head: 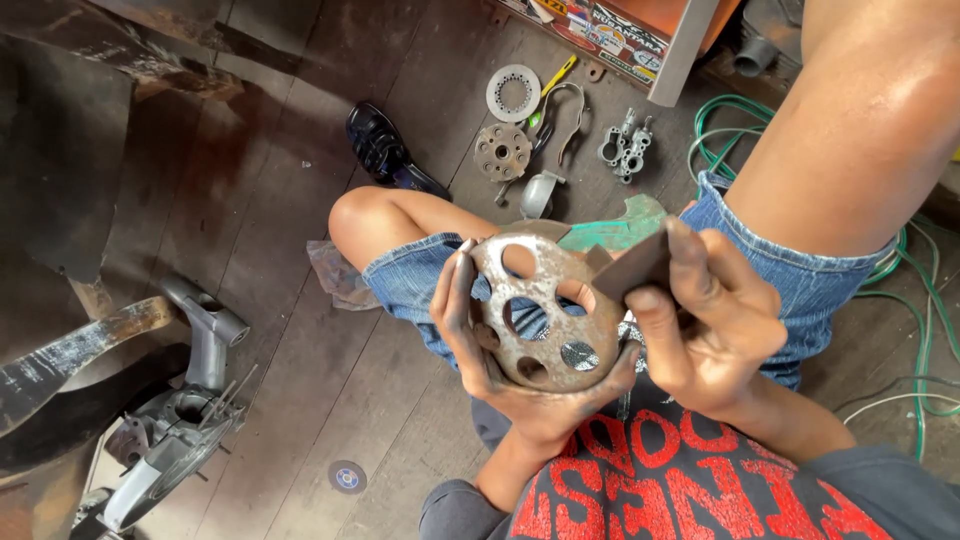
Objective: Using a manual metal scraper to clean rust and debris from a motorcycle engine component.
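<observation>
From the head camera we see our left hand (500, 345) cupping a round, rusty steel disc with several circular holes (545, 310), fingers curled behind its left rim and the thumb hooked under its lower edge, so the disc is clamped upright in front of our lap, above the denim shorts (410, 280). Our right hand (715, 330) has its fingers pressed together on a small dark folded piece of abrasive sheet (632, 268), whose leading edge touches the disc's upper right rim.

On the dark wooden plank floor (290, 200) beyond our knee lie a flat silver ring with small holes (513, 92), a brownish round hub plate (502, 151), a yellow-handled tool (556, 78) and a small grey cast-metal bracket (626, 146). A black shoe (385, 150) sits near the knee, coiled green hose (915, 290) runs at the right, and a grey metal engine casing (185, 420) rests at the lower left.

To rub the disc well, we judge it best to keep the left grip firm so the disc cannot twist, lay the sheet flat rather than on its edge, work in short even strokes along the rim, and turn the disc bit by bit. Fingertips should stay clear of the hole edges, which may be sharp.
</observation>
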